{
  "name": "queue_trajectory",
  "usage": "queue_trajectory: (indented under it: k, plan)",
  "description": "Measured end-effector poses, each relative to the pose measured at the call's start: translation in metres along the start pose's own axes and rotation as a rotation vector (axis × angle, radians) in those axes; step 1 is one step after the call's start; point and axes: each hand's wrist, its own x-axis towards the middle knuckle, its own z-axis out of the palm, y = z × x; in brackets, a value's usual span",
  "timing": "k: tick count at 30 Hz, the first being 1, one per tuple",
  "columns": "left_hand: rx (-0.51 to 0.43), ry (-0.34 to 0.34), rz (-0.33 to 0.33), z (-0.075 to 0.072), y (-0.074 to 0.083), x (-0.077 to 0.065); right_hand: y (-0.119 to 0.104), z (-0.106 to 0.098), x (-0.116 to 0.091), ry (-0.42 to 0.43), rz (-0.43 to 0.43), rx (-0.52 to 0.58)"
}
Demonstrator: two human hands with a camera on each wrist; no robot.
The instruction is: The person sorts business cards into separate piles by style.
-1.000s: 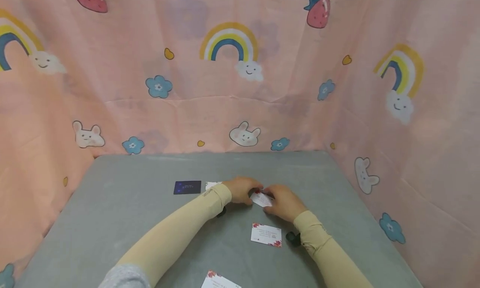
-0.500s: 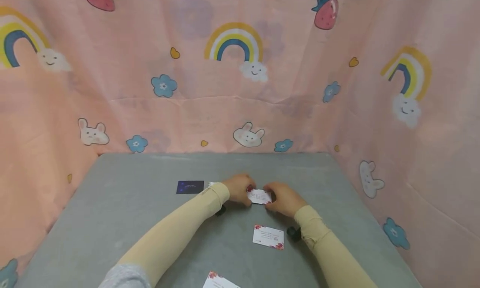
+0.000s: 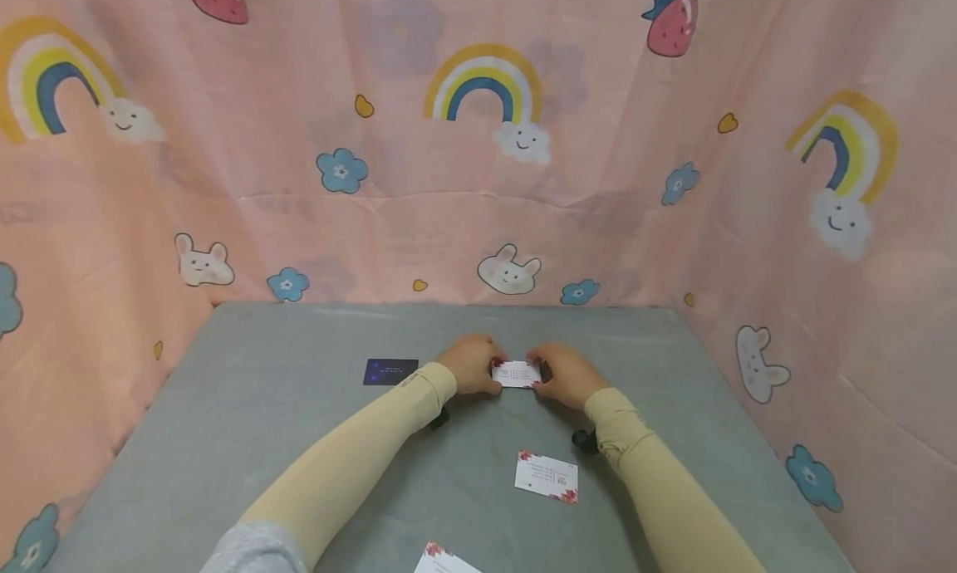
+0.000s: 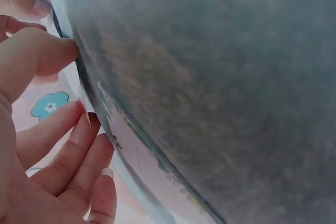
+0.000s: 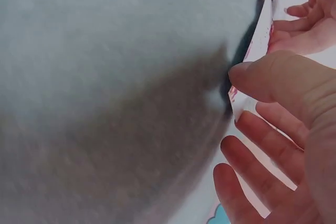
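A white business card (image 3: 516,374) with red floral corners lies between both hands toward the far side of the table. At its left end my left hand (image 3: 473,364) pinches it by the edge, thumb nearer me and fingers on the far side. My right hand (image 3: 571,375) holds the opposite end the same way. Seen from the right wrist, the card (image 5: 257,45) appears almost edge-on between thumb and fingers, close over the grey surface. Another card (image 4: 152,171) with a patterned border lies beside the left hand in the left wrist view; that hand and sleeve hide it from the head view.
A dark blue card (image 3: 390,371) lies left of the hands on the grey table (image 3: 262,440). Nearer me are a white floral card (image 3: 547,476) and another white card (image 3: 443,560), cut off by the frame's bottom. A pink patterned curtain (image 3: 419,241) surrounds the table.
The held card, tilted one second ago, now lies level and straight between the hands. Both hands have moved slightly farther away with it. The head view has shifted a little.
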Motion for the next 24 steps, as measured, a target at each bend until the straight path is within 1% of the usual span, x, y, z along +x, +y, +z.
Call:
queue_trajectory:
  k: [4,7,9,11,13,15,17,20,22,24]
  plan:
    - [0.0,-0.01,-0.003,0.0,0.001,-0.002,0.0,0.003,-0.001,-0.015,0.004,0.019]
    - [0.015,-0.007,0.001,-0.001,0.001,-0.005,0.0,0.004,-0.004,-0.011,-0.004,0.011]
    - [0.033,0.007,0.011,0.0,0.001,-0.011,-0.002,0.006,-0.009,0.002,-0.009,-0.003]
    - [0.038,0.024,0.039,-0.002,0.002,-0.023,-0.007,0.009,-0.018,0.027,-0.03,-0.036]
    - [0.018,0.03,0.079,-0.005,0.003,-0.042,-0.019,0.012,-0.034,0.056,-0.047,-0.072]
    - [-0.021,0.019,0.129,-0.009,0.005,-0.068,-0.038,0.016,-0.056,0.089,-0.091,-0.123]
    - [-0.059,-0.012,0.174,-0.011,0.006,-0.099,-0.061,0.019,-0.083,0.119,-0.156,-0.164]
    - [-0.072,-0.068,0.231,-0.012,0.011,-0.15,-0.096,0.029,-0.125,0.142,-0.266,-0.203]
    - [-0.041,-0.091,0.27,-0.011,0.017,-0.18,-0.114,0.036,-0.148,0.085,-0.302,-0.202]
    - [-0.005,-0.103,0.322,-0.007,0.024,-0.203,-0.125,0.048,-0.165,0.024,-0.335,-0.232]
